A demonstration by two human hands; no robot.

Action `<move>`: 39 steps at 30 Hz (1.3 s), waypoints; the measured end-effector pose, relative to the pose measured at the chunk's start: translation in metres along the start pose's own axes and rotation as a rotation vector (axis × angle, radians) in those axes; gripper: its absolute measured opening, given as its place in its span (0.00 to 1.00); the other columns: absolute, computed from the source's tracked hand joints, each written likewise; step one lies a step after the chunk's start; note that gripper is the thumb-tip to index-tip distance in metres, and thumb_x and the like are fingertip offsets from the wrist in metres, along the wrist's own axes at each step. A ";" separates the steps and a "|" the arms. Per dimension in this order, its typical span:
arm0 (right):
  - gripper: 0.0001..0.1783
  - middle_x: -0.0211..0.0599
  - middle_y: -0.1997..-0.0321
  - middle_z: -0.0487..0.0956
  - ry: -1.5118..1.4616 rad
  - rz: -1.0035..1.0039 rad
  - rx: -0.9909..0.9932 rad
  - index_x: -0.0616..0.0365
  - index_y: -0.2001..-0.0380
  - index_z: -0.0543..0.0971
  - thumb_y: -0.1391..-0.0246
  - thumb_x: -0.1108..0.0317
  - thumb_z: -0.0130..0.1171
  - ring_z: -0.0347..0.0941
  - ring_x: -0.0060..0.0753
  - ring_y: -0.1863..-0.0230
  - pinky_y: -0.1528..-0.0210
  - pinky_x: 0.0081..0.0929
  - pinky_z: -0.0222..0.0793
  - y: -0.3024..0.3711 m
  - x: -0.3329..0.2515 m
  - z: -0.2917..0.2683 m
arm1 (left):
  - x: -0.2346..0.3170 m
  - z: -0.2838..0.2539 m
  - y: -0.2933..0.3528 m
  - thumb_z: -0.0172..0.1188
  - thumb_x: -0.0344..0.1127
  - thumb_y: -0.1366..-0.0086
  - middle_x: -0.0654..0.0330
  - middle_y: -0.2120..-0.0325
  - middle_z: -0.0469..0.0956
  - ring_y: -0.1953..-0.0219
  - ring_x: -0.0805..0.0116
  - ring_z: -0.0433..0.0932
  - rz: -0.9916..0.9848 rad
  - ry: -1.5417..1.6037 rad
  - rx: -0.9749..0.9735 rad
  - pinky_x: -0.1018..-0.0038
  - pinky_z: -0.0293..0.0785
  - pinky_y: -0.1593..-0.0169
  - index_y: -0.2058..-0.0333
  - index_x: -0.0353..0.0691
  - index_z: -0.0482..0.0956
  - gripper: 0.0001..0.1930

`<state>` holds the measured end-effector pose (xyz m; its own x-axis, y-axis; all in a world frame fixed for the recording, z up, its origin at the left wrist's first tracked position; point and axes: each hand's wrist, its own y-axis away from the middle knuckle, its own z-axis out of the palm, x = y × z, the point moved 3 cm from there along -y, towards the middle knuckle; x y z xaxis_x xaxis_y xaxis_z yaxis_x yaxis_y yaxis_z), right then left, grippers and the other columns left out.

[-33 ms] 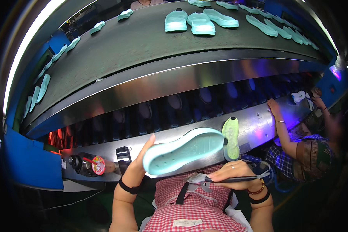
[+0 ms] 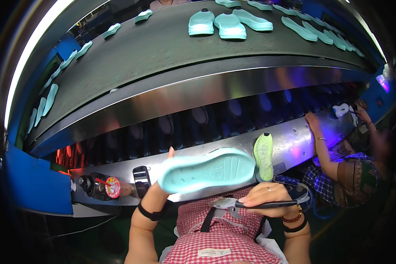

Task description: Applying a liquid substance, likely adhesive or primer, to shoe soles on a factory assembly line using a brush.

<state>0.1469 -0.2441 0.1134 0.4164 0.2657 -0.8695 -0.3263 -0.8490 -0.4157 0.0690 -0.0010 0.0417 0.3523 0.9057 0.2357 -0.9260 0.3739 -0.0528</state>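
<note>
My left hand (image 2: 156, 196) grips a mint-green shoe sole (image 2: 207, 170) at its left end and holds it up above the metal ledge (image 2: 295, 136). Its thumb or a finger shows over the sole's upper edge; the other fingers are hidden behind it. The hollow inner face of the sole is turned up, slightly smeared by motion. Lower right, my right hand (image 2: 267, 199) is closed round the black handle of a brush (image 2: 273, 204). The pale bristles point left, below the sole and apart from it. A yellow-green sole (image 2: 263, 154) lies on the ledge just right of the held one.
Beyond the ledge runs a dark conveyor belt (image 2: 141, 57) with several mint soles (image 2: 231, 26). A dark bottle (image 2: 99, 187), a cup with a colourful lid (image 2: 113, 187) and a black phone (image 2: 141, 178) stand or lie at left. On the right, a co-worker's arm (image 2: 323, 149) rests on the ledge.
The sole in my left hand has tilted, its left end rising and shifting slightly left. My right hand and the brush have barely moved.
</note>
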 end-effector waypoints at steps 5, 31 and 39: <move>0.12 0.38 0.70 0.78 0.141 0.240 0.214 0.61 0.70 0.79 0.65 0.75 0.64 0.72 0.33 0.60 0.58 0.24 0.68 -0.009 0.042 0.013 | -0.039 -0.040 -0.037 0.26 0.75 0.50 0.44 0.48 0.61 0.47 0.48 0.61 0.295 -0.097 0.170 0.53 0.58 0.45 0.43 0.39 0.53 0.48; 0.11 0.37 0.68 0.78 0.165 0.051 0.083 0.60 0.69 0.78 0.61 0.76 0.61 0.73 0.34 0.62 0.60 0.26 0.68 -0.025 0.026 0.020 | -0.016 -0.005 -0.050 0.25 0.77 0.51 0.55 0.62 0.70 0.59 0.58 0.70 0.717 -0.158 0.167 0.48 0.56 0.45 0.49 0.39 0.62 0.48; 0.13 0.34 0.66 0.79 0.029 0.172 0.103 0.60 0.68 0.79 0.62 0.76 0.63 0.72 0.31 0.61 0.55 0.26 0.66 -0.009 0.035 0.011 | -0.005 0.005 -0.053 0.27 0.77 0.53 0.54 0.62 0.71 0.58 0.57 0.71 0.713 -0.269 0.120 0.52 0.62 0.47 0.52 0.39 0.64 0.47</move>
<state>0.1549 -0.2221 0.0833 0.3711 0.1065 -0.9225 -0.4788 -0.8292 -0.2883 0.1152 -0.0267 0.0483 -0.3664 0.8340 0.4125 -0.9303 -0.3205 -0.1782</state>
